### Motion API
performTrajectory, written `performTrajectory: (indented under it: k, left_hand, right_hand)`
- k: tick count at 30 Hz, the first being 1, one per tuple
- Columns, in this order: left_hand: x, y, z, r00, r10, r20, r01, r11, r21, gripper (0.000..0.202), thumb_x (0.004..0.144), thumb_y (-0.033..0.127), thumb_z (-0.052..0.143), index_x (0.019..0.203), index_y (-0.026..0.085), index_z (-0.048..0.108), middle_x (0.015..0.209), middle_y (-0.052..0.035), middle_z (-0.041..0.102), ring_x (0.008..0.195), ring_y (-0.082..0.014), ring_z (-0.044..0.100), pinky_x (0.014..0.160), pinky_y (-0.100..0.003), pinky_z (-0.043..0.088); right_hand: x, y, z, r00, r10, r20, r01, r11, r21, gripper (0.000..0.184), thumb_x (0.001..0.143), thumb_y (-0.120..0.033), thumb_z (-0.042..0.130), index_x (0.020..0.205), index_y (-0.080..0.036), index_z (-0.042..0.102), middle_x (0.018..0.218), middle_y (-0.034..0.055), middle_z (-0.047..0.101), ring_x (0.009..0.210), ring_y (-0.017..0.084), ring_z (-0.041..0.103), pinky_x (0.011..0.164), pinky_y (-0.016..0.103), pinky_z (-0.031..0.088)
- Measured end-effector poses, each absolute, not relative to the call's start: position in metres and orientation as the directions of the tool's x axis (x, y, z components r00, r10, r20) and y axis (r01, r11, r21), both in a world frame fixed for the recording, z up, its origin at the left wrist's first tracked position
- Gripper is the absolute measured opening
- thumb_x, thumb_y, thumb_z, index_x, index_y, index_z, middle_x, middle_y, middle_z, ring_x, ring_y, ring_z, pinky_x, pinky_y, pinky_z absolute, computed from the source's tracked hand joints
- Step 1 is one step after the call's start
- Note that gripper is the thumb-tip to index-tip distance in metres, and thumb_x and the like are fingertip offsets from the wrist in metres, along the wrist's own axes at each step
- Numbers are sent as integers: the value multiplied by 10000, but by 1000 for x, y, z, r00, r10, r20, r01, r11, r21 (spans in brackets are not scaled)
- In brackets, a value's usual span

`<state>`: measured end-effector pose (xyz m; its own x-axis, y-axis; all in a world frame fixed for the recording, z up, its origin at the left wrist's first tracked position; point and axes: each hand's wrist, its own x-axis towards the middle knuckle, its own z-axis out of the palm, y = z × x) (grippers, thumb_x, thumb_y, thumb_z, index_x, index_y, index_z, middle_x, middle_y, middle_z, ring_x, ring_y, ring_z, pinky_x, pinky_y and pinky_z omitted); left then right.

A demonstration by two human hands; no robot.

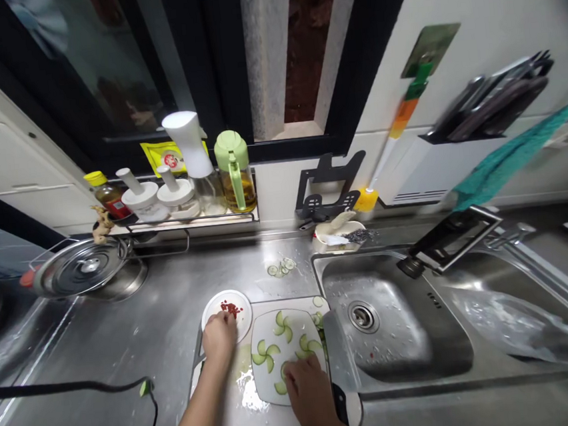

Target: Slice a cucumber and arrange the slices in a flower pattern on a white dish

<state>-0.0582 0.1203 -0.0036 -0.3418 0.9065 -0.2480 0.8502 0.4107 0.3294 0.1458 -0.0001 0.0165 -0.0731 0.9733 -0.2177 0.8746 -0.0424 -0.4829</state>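
Observation:
My left hand [219, 336] reaches over a small round white plate [206, 311], its fingers drawn together beside chopped red pieces [231, 308]. What is between those fingertips, if anything, is hidden. On a squarish white plate [279, 339], green-edged cucumber slices [265, 355] lie in several pinwheel groups. My right hand [308, 385] rests over this plate's lower right, fingers curled down by the cucumber slices there; its fingertips are partly hidden. Both plates are on a white cutting board [234, 425]. A broad-bladed knife [340, 351] lies along the board's right side, its black handle beside my right wrist.
Cucumber scraps [281, 267] sit on the steel counter behind the board. To the right is a sink [394, 316] with a tap [510, 235]. Seasoning jars [177, 198] and an oil jug [235, 174] stand on a rack. A lidded pot [88, 265] is at left; a black cable [80, 388] crosses the counter.

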Motion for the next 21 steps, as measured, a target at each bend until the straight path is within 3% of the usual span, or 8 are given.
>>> performTrajectory:
  k: [5, 10, 15, 21]
  left_hand:
    - [-58, 125, -6, -347, 901, -261, 844, 421, 333, 326, 864, 322, 438, 872, 170, 726, 967, -156, 716, 807, -228, 658, 642, -273, 389]
    - [-63, 123, -2, -366, 890, -273, 808, 449, 381, 313, 841, 338, 455, 740, 196, 715, 823, -113, 731, 696, -197, 640, 598, -252, 373]
    - [-68, 106, 5, -336, 898, -282, 766, 435, 472, 321, 822, 400, 476, 691, 206, 694, 685, -31, 710, 643, -147, 617, 612, -201, 387]
    - [-51, 67, 5, -280, 914, -295, 633, 406, 659, 378, 793, 471, 505, 745, 171, 730, 651, -1, 698, 679, -173, 633, 626, -211, 423]
  right_hand:
    - [147, -1, 18, -86, 978, -192, 880, -16, -475, 157, 884, -162, 524, 800, -232, 636, 850, -2, 665, 916, 206, 517, 734, 307, 294]
    - [149, -1, 18, -87, 977, -193, 875, -18, -484, 146, 874, -156, 535, 791, -229, 631, 860, -6, 668, 916, 200, 517, 732, 298, 297]
    - [149, -2, 13, -88, 979, -184, 874, -12, -486, 136, 876, -171, 537, 799, -232, 631, 873, -6, 667, 910, 195, 515, 732, 295, 303]
    - [147, 1, 13, -88, 980, -180, 861, -16, -509, 167, 872, -143, 518, 772, -219, 628, 834, -1, 662, 904, 197, 513, 757, 288, 313]
